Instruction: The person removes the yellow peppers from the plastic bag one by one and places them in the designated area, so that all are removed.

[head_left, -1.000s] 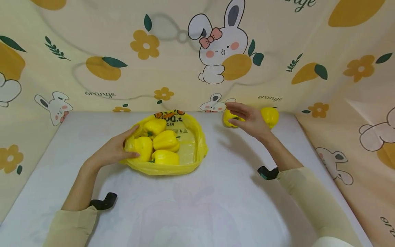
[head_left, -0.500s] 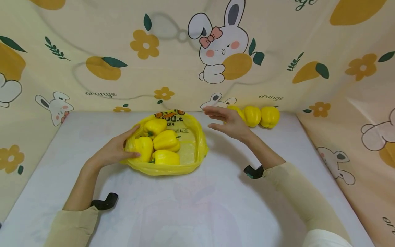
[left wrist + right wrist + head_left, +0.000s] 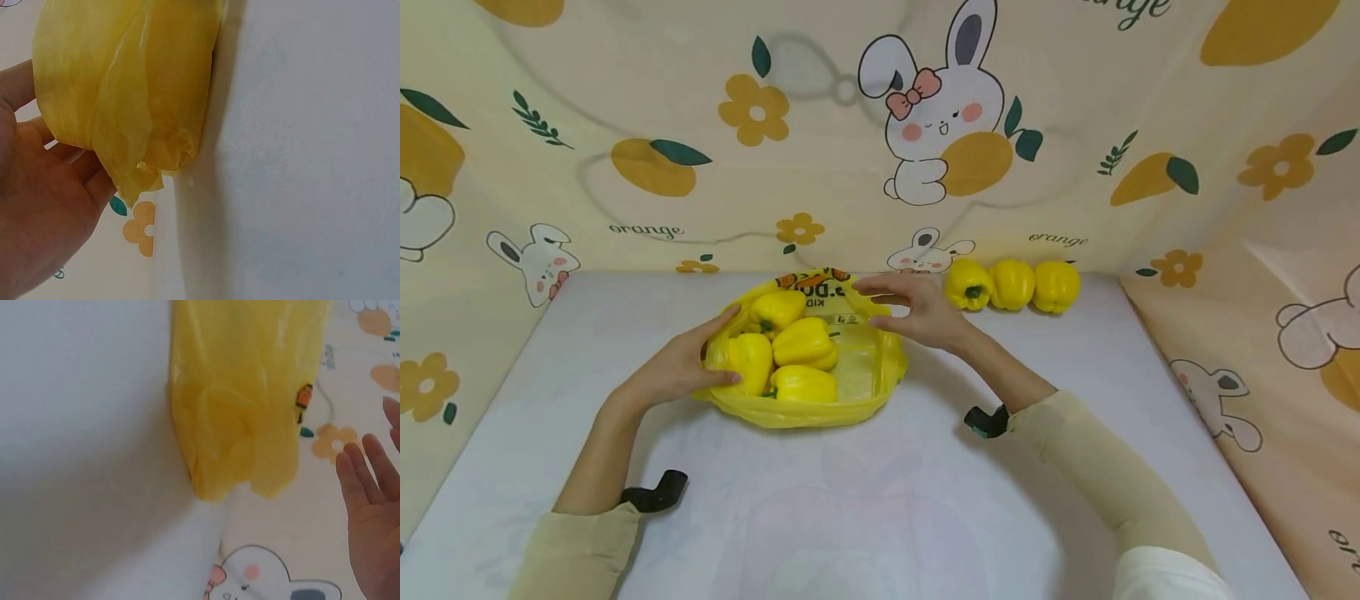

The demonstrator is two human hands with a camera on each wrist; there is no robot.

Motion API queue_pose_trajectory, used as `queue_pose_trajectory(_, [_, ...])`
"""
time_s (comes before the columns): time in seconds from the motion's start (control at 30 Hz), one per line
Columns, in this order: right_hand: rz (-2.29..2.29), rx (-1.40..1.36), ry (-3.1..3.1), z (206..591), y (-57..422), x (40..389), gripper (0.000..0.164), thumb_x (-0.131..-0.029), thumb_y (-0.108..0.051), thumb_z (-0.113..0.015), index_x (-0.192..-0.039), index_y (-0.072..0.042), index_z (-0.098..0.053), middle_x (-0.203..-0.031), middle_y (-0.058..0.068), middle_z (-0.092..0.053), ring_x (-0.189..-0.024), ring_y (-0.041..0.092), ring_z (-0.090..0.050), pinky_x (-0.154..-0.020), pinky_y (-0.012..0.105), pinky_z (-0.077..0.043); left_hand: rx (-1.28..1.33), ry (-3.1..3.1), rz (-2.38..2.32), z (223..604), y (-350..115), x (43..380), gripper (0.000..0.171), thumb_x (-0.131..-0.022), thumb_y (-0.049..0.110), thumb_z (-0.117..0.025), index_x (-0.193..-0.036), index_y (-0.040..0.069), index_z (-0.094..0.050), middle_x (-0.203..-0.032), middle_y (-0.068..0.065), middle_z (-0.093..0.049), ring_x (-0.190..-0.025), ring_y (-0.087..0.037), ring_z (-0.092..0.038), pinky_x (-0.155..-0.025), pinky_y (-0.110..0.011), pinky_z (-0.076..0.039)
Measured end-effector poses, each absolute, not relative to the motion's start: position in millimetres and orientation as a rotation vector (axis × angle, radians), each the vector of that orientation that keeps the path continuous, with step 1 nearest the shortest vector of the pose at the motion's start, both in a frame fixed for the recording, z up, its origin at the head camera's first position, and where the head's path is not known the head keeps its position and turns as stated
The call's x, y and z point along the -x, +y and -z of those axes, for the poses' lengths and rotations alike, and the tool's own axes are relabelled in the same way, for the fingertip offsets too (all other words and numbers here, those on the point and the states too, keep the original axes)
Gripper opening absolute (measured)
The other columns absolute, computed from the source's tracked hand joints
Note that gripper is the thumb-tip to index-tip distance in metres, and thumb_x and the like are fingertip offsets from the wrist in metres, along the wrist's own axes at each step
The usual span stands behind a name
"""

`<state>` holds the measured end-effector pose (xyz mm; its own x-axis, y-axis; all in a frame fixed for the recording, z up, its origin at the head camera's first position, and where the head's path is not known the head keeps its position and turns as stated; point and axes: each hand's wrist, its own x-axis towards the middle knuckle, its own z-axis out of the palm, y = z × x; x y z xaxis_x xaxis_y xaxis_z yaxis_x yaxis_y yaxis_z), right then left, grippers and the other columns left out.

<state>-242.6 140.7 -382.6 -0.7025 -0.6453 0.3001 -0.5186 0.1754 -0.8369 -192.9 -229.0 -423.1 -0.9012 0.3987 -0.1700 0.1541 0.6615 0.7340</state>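
Observation:
A yellow plastic bag (image 3: pixel 886 367) with a rolled-down rim stands on the table, several yellow bell peppers (image 3: pixel 803 342) lying inside toward its left. My left hand (image 3: pixel 673 360) holds the bag's left side, thumb and fingertips at the rim. In the left wrist view, fingers of the left hand (image 3: pixel 56 206) reach behind the bag's yellow film (image 3: pixel 125 81). Over the bag's right rim is my right hand (image 3: pixel 917 310), fingers extended with nothing in them. The right wrist view has the right hand (image 3: pixel 375 512) beside the bag (image 3: pixel 244 412), palm showing.
Three more yellow bell peppers (image 3: pixel 1011 284) stand in a row at the back right, close to the patterned cloth wall (image 3: pixel 820 183). The white tabletop (image 3: pixel 850 508) stretches in front of the bag. Black wrist-worn devices (image 3: pixel 657 492) jut from both forearms.
My right hand has moved left from in front of the back-row peppers to the bag's right rim, uncovering all three. The left hand and the bag have stayed in place.

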Motion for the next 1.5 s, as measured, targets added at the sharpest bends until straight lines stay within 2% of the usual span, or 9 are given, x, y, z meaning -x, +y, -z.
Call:
queue_pose_trajectory(0.2, [1.538, 1.124, 2.25, 403.8, 127.5, 251.1, 0.048, -0.089, 0.005, -0.069, -0.135, 0.004, -0.057, -0.135, 0.019, -0.059, -0.124, 0.028, -0.057, -0.105, 0.045, -0.047, -0.446, 2.555, -1.104, 423.8, -227.7, 193.3, 0.101, -0.084, 0.032, -0.08, -0.161, 0.017, -0.016, -0.163, -0.019, -0.019, -0.148, -0.044, -0.016, -0.117, -0.064, -0.014])
queue_pose_trajectory(0.3, [1.508, 1.111, 2.226, 410.3, 119.9, 252.0, 0.049, -0.09, 0.0, -0.071, -0.137, 0.001, -0.056, -0.137, 0.017, -0.059, -0.125, 0.026, -0.057, -0.106, 0.046, -0.046, -0.436, 2.548, -1.114, 423.7, -227.1, 192.9, 0.101, -0.084, 0.032, -0.08, -0.161, 0.017, -0.016, -0.163, -0.019, -0.019, -0.148, -0.044, -0.016, -0.117, -0.064, -0.014])
queue_pose_trajectory(0.57, [1.447, 1.124, 2.171, 425.2, 99.9, 254.6, 0.055, -0.09, -0.005, -0.073, -0.141, 0.0, -0.052, -0.145, 0.017, -0.051, -0.134, 0.039, -0.045, -0.109, 0.054, -0.04, -0.439, 2.55, -1.115, 423.8, -227.4, 192.4, 0.101, -0.084, 0.031, -0.08, -0.161, 0.018, -0.016, -0.163, -0.018, -0.019, -0.148, -0.043, -0.016, -0.117, -0.063, -0.015])
queue_pose_trajectory(0.67, [1.407, 1.123, 2.172, 428.3, 94.8, 255.1, 0.059, -0.09, -0.009, -0.074, -0.144, -0.002, -0.05, -0.15, 0.015, -0.046, -0.139, 0.03, -0.042, -0.111, 0.051, -0.039, -0.437, 2.548, -1.118, 424.0, -227.6, 192.3, 0.101, -0.084, 0.032, -0.08, -0.161, 0.018, -0.016, -0.163, -0.019, -0.019, -0.148, -0.043, -0.016, -0.117, -0.063, -0.015])
queue_pose_trajectory(0.77, [1.32, 1.125, 2.226, 429.9, 90.7, 254.2, 0.062, -0.09, -0.014, -0.074, -0.146, -0.007, -0.049, -0.153, 0.006, -0.044, -0.141, 0.017, -0.039, -0.112, 0.046, -0.039, -0.435, 2.55, -1.115, 424.0, -227.6, 192.4, 0.101, -0.084, 0.033, -0.08, -0.161, 0.018, -0.016, -0.163, -0.019, -0.019, -0.148, -0.043, -0.016, -0.117, -0.063, -0.015])
queue_pose_trajectory(0.8, [1.285, 1.128, 2.248, 430.3, 89.3, 253.7, 0.063, -0.091, -0.016, -0.074, -0.147, -0.01, -0.048, -0.154, 0.004, -0.043, -0.141, 0.013, -0.038, -0.113, 0.043, -0.038, -0.43, 2.551, -1.115, 424.2, -227.9, 192.6, 0.101, -0.084, 0.033, -0.08, -0.161, 0.018, -0.017, -0.163, -0.019, -0.019, -0.148, -0.043, -0.016, -0.117, -0.063, -0.015])
queue_pose_trajectory(1.07, [1.095, 1.152, 2.379, 435.6, 82.0, 251.7, 0.059, -0.092, -0.028, -0.073, -0.146, -0.019, -0.051, -0.152, -0.005, -0.046, -0.137, 0.01, -0.041, -0.112, 0.027, -0.036, -0.42, 2.548, -1.117, 423.9, -228.2, 192.2, 0.1, -0.084, 0.035, -0.08, -0.16, 0.017, -0.018, -0.163, -0.019, -0.018, -0.148, -0.043, -0.016, -0.117, -0.063, -0.015])
queue_pose_trajectory(1.33, [0.962, 1.122, 2.462, 436.8, 76.8, 256.3, 0.063, -0.088, -0.038, -0.076, -0.145, -0.026, -0.052, -0.144, -0.001, -0.048, -0.119, 0.011, -0.048, -0.098, 0.026, -0.046, -0.421, 2.549, -1.118, 424.5, -229.5, 193.7, 0.099, -0.085, 0.035, -0.079, -0.16, 0.016, -0.018, -0.163, -0.019, -0.019, -0.148, -0.043, -0.016, -0.117, -0.063, -0.015])
queue_pose_trajectory(1.5, [1.001, 1.077, 2.399, 435.7, 74.4, 257.3, 0.062, -0.087, -0.036, -0.077, -0.143, -0.026, -0.053, -0.146, -0.005, -0.049, -0.125, 0.011, -0.048, -0.101, 0.027, -0.046, -0.414, 2.553, -1.107, 425.4, -230.1, 193.5, 0.1, -0.084, 0.037, -0.079, -0.16, 0.017, -0.017, -0.163, -0.019, -0.019, -0.148, -0.044, -0.016, -0.117, -0.063, -0.015])
